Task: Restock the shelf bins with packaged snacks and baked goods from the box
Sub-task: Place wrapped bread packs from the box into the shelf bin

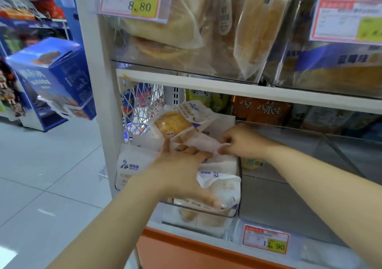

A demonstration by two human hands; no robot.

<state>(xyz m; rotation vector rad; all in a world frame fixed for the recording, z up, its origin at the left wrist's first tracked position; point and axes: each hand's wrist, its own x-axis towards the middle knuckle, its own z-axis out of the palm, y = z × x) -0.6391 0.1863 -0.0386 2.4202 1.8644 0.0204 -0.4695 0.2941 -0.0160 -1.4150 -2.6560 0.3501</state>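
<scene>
Packaged pastries fill the clear bin on the lower shelf, left hand spread flat on them, right hand pinching a white packet by its edge, yet the neighbouring bin looks nearly bare

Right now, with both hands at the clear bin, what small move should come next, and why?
Probably tuck the white packet down into the clear bin. The right hand pinches it only by its edge, above the stack, and the left hand lies across the packets below.
</scene>
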